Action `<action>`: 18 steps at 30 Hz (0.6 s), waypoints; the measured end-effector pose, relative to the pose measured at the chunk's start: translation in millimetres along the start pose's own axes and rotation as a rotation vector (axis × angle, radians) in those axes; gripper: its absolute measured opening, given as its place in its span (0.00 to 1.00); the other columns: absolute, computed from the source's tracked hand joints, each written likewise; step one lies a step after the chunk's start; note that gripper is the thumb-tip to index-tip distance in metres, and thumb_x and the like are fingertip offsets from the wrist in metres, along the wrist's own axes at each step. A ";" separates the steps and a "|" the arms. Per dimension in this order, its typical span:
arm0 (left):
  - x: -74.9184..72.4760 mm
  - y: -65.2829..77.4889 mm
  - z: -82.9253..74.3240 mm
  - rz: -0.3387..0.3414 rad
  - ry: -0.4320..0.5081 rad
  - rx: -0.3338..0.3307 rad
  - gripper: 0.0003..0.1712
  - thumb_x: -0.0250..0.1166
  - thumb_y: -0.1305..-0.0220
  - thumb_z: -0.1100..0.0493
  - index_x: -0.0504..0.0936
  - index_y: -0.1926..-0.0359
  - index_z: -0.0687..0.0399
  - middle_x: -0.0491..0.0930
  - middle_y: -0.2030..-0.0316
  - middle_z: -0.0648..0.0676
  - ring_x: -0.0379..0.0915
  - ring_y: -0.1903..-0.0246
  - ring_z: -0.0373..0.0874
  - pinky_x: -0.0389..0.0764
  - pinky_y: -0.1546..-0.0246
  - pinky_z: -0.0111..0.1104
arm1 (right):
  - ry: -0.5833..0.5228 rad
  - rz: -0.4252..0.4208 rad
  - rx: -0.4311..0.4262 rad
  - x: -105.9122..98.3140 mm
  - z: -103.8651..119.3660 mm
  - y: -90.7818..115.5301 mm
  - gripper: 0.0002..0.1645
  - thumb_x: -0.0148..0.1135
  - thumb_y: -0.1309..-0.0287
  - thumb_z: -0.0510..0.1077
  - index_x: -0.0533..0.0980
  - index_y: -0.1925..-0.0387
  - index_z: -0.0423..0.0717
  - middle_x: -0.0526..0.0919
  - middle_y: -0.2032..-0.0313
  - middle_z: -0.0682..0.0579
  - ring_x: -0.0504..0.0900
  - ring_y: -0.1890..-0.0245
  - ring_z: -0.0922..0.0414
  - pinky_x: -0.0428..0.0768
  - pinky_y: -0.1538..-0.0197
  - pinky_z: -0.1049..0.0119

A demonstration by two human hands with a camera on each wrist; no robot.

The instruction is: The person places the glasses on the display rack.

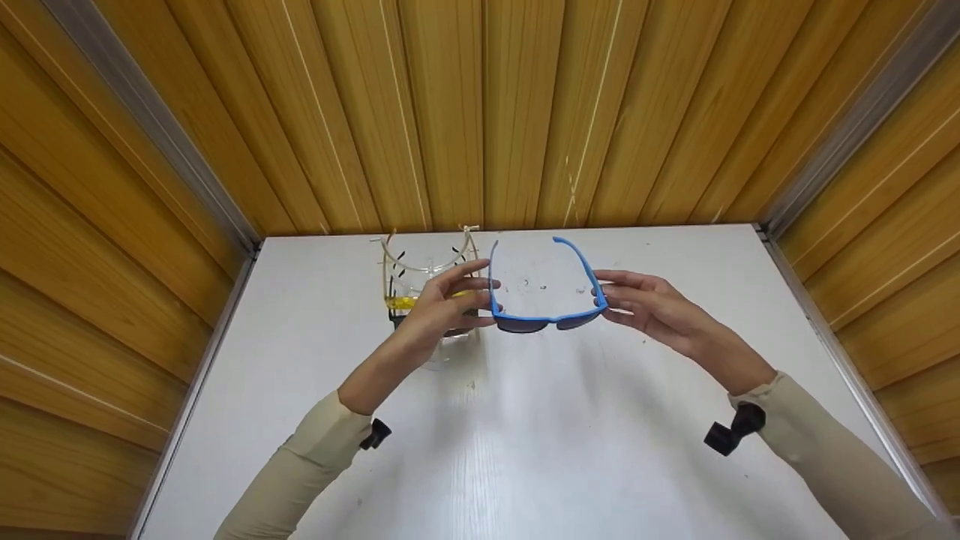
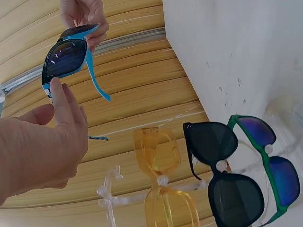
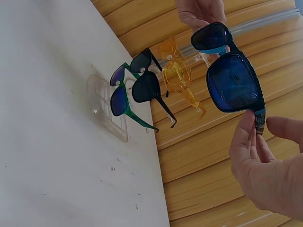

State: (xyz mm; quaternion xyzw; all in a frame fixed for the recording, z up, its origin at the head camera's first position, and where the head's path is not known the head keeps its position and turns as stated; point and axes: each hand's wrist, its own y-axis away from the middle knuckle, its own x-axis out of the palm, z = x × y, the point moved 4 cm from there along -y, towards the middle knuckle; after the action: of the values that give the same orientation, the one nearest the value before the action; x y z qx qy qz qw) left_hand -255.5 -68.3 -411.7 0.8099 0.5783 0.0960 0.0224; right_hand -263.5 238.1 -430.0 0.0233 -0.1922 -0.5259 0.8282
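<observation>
Both hands hold up a pair of blue-framed sunglasses (image 1: 523, 325) with dark lenses, temples unfolded and extending away from me. My left hand (image 1: 429, 311) grips it near the left hinge, fingers along that temple. At the opposite hinge, my right hand (image 1: 667, 311) pinches the frame between thumb and fingers, as the right wrist view shows. Left of the sunglasses, partly behind my left hand, a clear display stand (image 3: 102, 111) carries yellow glasses (image 2: 158, 156), black sunglasses (image 2: 236, 198) and green-framed sunglasses (image 2: 284, 179), one above another.
The white tabletop (image 1: 555, 450) lies beneath the hands, with small dark marks on it. Yellow wood-look panels (image 1: 517, 112) rise behind and on both sides. Metal strips (image 1: 199, 360) run along the side edges.
</observation>
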 end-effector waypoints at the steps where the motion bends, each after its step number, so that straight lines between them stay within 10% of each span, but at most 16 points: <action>1: -2.5 0.2 -2.9 -0.003 -0.007 0.000 0.30 0.61 0.29 0.67 0.70 0.28 0.54 0.78 0.39 0.64 0.84 0.55 0.43 0.90 0.55 0.36 | 0.009 -0.005 -0.002 2.3 1.8 -1.8 0.17 0.56 0.27 0.35 0.79 0.42 0.48 0.89 0.54 0.55 0.88 0.54 0.61 0.85 0.41 0.66; 9: -27.9 3.7 -18.2 -0.035 -0.053 0.003 0.32 0.63 0.31 0.66 0.70 0.28 0.53 0.76 0.37 0.63 0.82 0.45 0.54 0.89 0.52 0.36 | 0.038 -0.008 -0.025 24.7 11.9 -22.5 0.23 0.58 0.29 0.36 0.71 0.34 0.39 0.89 0.54 0.55 0.87 0.54 0.60 0.84 0.41 0.67; 18: -62.1 5.3 -30.4 -0.107 -0.102 0.008 0.31 0.64 0.30 0.65 0.70 0.28 0.56 0.73 0.35 0.63 0.82 0.50 0.43 0.87 0.46 0.39 | 0.035 -0.021 -0.056 51.4 23.7 -53.6 0.26 0.60 0.30 0.35 0.69 0.33 0.35 0.89 0.60 0.55 0.87 0.56 0.61 0.84 0.41 0.66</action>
State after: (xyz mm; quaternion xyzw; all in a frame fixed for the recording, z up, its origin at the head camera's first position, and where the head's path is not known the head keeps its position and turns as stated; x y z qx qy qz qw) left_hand -275.5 -130.8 -389.2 0.7818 0.6191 0.0511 0.0536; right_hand -298.7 172.8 -405.9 0.0114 -0.1629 -0.5391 0.8262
